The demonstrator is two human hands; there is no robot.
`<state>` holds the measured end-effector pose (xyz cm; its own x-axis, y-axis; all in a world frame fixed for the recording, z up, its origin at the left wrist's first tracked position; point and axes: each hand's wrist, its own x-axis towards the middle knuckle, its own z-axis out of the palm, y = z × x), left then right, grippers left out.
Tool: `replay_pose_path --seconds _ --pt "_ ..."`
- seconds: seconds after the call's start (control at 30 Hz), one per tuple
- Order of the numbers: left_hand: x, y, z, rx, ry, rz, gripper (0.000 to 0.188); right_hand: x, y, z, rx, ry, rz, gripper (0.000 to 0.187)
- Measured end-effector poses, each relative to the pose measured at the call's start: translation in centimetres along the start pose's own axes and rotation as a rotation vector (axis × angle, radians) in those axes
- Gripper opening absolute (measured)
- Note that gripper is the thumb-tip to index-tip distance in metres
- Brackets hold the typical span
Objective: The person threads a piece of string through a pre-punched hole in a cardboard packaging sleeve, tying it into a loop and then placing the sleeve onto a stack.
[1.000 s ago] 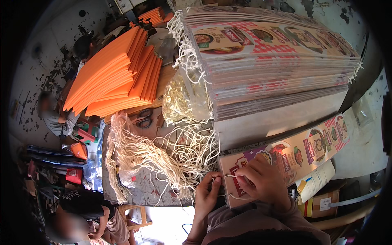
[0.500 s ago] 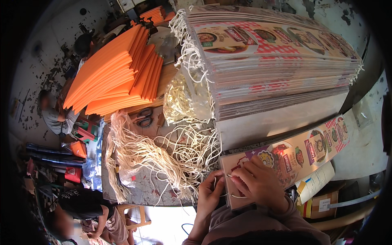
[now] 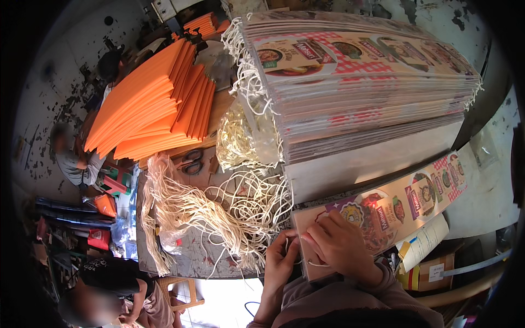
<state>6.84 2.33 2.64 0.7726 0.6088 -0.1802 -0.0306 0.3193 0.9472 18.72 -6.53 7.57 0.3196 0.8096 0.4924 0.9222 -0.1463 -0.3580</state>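
A long printed panel point(image 3: 421, 192) with food pictures slants across the table's near right edge, in front of me. At its left end a short length of white cord point(image 3: 319, 264) shows against the surface. My right hand point(image 3: 343, 247) lies over that end, fingers pinched together on the cord, which they mostly cover. At the panel's left edge, my left hand point(image 3: 280, 259) has thumb and index finger pressed together, close to the right fingertips. What the left fingers hold is hidden.
Behind the panel rises a tall stack of printed panels point(image 3: 372, 98) with corded ends. To the left are loose white cords point(image 3: 219, 224), a bag of yellowish pieces point(image 3: 238, 139), scissors point(image 3: 191, 162) and orange sheets point(image 3: 147, 98). Other people sit at the left, one in a black shirt point(image 3: 117, 279).
My right hand has shifted slightly left and up over the panel's end, its fingers drawn closer together. The left hand has hardly moved. The person at lower left has leaned a little.
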Motion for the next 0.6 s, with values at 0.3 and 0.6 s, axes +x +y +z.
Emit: replay_pose_path --seconds 0.3,0.6 --pt "0.11 -0.31 0.06 0.072 0.026 0.075 0.013 -0.08 0.03 0.18 0.007 -0.061 -0.041 0.015" --pt "0.06 -0.14 0.29 0.082 0.032 0.093 0.018 -0.16 -0.11 -0.04 -0.031 -0.062 -0.063 0.016"
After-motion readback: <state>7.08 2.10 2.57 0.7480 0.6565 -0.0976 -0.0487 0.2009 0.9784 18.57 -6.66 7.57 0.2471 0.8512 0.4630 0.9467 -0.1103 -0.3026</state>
